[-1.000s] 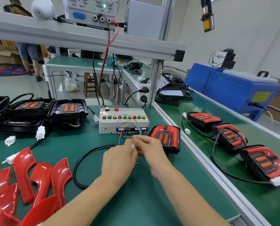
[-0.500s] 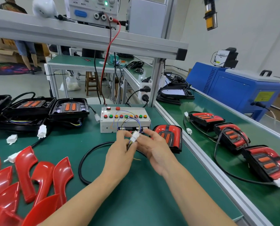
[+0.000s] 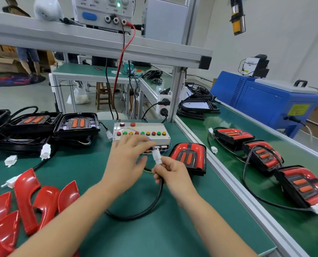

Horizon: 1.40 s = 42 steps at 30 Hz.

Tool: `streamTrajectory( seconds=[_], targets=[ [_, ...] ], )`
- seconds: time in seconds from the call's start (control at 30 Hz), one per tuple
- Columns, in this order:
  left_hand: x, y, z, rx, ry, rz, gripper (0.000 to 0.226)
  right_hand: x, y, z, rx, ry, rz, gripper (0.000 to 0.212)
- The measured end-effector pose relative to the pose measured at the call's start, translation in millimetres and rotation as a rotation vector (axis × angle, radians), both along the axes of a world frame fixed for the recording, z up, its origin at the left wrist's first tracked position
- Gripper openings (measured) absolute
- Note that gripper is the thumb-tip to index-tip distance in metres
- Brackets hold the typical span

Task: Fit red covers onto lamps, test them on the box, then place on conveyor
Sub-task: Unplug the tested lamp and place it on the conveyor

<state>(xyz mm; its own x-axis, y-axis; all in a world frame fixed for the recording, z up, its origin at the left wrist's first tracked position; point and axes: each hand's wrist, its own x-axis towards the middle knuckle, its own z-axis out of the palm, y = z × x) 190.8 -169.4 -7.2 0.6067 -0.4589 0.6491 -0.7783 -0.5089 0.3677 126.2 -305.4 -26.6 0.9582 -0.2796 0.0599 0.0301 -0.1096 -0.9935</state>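
Head view: right hand (image 3: 170, 172) had its grip closed around the white connector (image 3: 157, 157) at the end of a black cable (image 3: 147, 206), the connector sticking up above the fist. Left hand (image 3: 125, 160) lay with fingers spread and relaxed, holding nothing, fingertips over the front edge of the test box (image 3: 141, 132); whether they touched it could not be told. The box sat at the far edge of the green surface (image 3: 136, 234), thin coloured wires trailing from its front. The covered lamp (image 3: 188, 157) rested just right of the hands, near the right edge of the surface, beside the box. The cable looped on the surface below the hands. Loose red covers (image 3: 27, 199) lay at the near left corner. Uncovered black lamp housings (image 3: 76, 124) sat at the far left. Three finished lamps (image 3: 262, 154) lay in a row on the conveyor (image 3: 228, 191) to the right.
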Motion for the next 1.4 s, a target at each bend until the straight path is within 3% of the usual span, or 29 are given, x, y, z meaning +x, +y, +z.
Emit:
streamTrajectory(
  seconds=[0.1, 0.2, 0.33, 0.5, 0.63, 0.93, 1.17, 1.3, 1.4],
  targets=[
    [17, 1, 16, 0.458, -0.108, -0.109, 0.05, 1, 1, -1, -0.195, -0.024, 0.011, 0.017],
    [34, -1, 20, 0.621, -0.006, -0.171, 0.04, 2, -1, -1, -0.291, -0.027, 0.03, 0.014],
    [44, 1, 17, 0.568, 0.057, -0.213, 0.029, 4, -1, -4, -0.333, -0.065, -0.024, 0.01],
    [47, 6, 8, 0.472, 0.114, -0.233, 0.021, 5, 3, -8, -0.434, -0.127, -0.099, 0.022],
    [43, 5, 2, 0.417, 0.065, -0.17, 0.018, 6, 6, -12, -0.576, -0.149, -0.121, 0.023],
    [32, -5, -3, 0.52, -0.03, -0.058, 0.023, 7, 9, -13, -0.784, -0.138, -0.193, 0.032],
    [49, 6, 1, 0.518, 0.26, -0.209, 0.029, 0, 2, -17, -0.708, -0.097, -0.16, 0.022],
    [50, 6, 0, 0.505, 0.149, -0.156, 0.019, -1, 6, -17, -0.726, -0.108, -0.154, 0.022],
    [47, 3, -3, 0.524, 0.046, -0.057, 0.028, -1, 9, -17, -0.771, -0.121, -0.17, 0.023]
  ],
)
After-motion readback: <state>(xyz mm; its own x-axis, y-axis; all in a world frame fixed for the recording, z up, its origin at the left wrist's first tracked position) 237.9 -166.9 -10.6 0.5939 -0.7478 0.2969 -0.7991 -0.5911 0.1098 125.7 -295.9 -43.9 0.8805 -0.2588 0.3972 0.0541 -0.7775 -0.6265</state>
